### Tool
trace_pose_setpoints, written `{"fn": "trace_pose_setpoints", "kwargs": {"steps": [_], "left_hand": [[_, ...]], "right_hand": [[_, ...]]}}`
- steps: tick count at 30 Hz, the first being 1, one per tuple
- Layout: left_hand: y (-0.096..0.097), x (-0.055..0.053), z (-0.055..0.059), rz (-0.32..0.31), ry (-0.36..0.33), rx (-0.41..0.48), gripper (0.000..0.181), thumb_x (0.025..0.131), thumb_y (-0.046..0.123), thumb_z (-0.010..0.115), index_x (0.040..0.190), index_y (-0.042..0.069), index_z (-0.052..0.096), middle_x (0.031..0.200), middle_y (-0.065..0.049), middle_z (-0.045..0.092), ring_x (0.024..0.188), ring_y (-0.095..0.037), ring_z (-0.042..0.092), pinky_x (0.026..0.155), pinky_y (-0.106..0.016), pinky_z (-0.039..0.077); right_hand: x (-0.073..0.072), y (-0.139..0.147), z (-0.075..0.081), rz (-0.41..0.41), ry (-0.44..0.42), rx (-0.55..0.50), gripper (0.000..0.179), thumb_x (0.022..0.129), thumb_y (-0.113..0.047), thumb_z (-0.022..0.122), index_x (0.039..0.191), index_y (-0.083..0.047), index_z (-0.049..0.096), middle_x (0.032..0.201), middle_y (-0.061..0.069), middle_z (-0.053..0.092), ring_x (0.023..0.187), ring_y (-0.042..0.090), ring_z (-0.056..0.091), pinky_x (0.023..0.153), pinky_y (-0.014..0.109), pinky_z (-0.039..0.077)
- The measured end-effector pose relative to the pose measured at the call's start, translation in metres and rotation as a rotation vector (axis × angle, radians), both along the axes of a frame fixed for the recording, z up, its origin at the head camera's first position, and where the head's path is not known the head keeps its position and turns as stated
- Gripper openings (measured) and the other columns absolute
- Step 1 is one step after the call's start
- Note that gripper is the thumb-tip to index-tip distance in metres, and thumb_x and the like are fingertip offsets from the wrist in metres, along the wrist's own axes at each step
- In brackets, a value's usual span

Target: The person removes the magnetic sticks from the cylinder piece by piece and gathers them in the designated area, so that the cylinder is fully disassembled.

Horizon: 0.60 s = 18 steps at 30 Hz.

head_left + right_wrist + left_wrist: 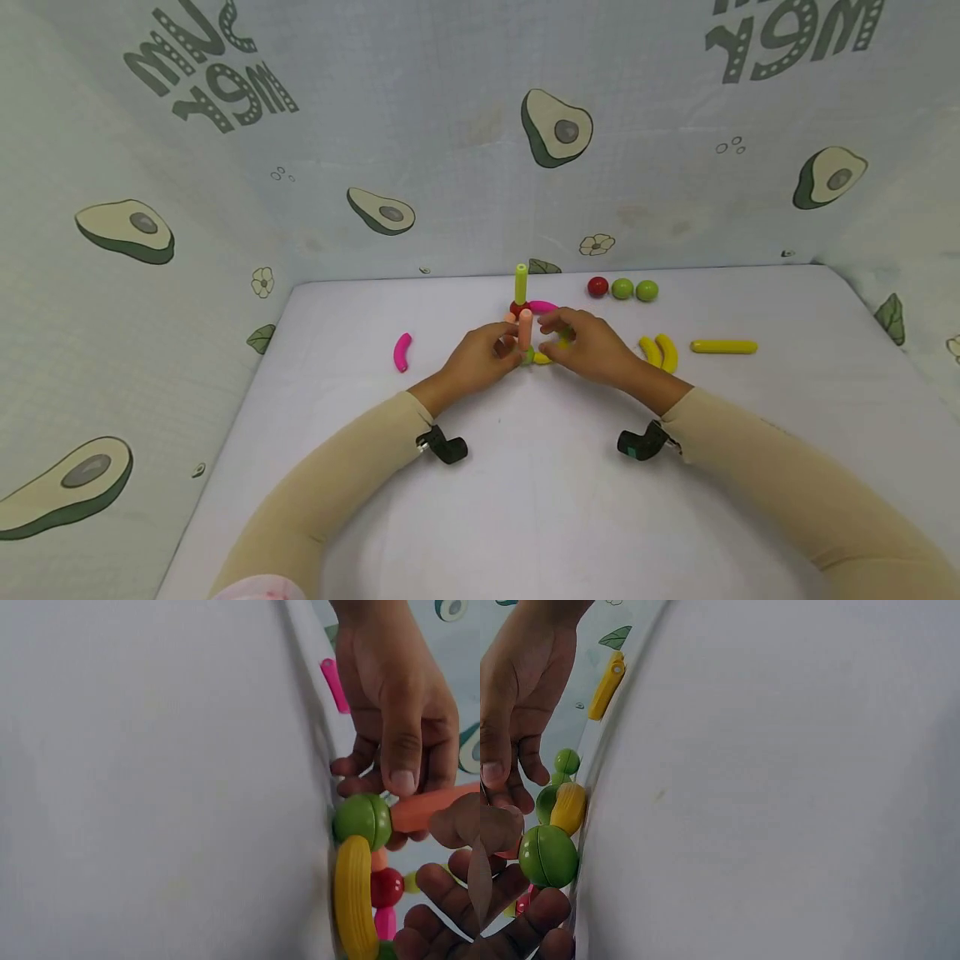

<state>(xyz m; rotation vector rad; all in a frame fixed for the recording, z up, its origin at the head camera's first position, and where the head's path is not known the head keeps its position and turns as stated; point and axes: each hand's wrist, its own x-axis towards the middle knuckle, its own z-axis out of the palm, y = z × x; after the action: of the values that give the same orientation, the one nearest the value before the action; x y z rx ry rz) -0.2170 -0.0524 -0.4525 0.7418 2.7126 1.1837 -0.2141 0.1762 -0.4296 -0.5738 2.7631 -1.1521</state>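
Note:
My left hand holds an upright orange stick near its lower end, thumb on one side and fingers behind. The stick joins a green ball, and the hand's fingertips lie close around that ball. A yellow curved stick leads from it toward another green ball. My right hand is just right of the orange stick, fingers loosely bent and apart, with nothing pinched between them. Behind stands a red ball with a lime stick upright on it and a pink stick at its side.
A loose pink curved piece lies to the left. On the right are two yellow curved pieces and a straight yellow stick. A loose red ball and two green balls sit near the table's back edge, before a printed cloth.

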Motion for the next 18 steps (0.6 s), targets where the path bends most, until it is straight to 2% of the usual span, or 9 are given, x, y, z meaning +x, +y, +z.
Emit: {"fn": "trace_pose_setpoints", "kwargs": {"steps": [7,18], "left_hand": [[0.004,-0.004,-0.005,-0.023,-0.010,-0.001,0.031,0.093,0.016,0.078,0.122,0.008,0.069,0.108,-0.001,0.072,0.093,-0.011,0.066,0.082,-0.023,0.053],[0.005,-0.007,-0.008,-0.015,0.004,0.002,0.023,0.093,0.012,0.077,0.114,0.005,0.070,0.099,-0.002,0.072,0.087,-0.009,0.066,0.076,-0.020,0.053]], "right_hand": [[0.000,-0.017,-0.006,0.065,0.048,-0.023,0.037,0.091,-0.013,0.078,0.125,-0.004,0.068,0.116,0.009,0.072,0.111,0.029,0.064,0.097,0.049,0.051],[0.000,-0.029,-0.008,0.001,0.045,0.009,0.024,0.091,-0.015,0.079,0.110,-0.006,0.069,0.105,0.005,0.073,0.104,0.027,0.066,0.091,0.046,0.053]]}}
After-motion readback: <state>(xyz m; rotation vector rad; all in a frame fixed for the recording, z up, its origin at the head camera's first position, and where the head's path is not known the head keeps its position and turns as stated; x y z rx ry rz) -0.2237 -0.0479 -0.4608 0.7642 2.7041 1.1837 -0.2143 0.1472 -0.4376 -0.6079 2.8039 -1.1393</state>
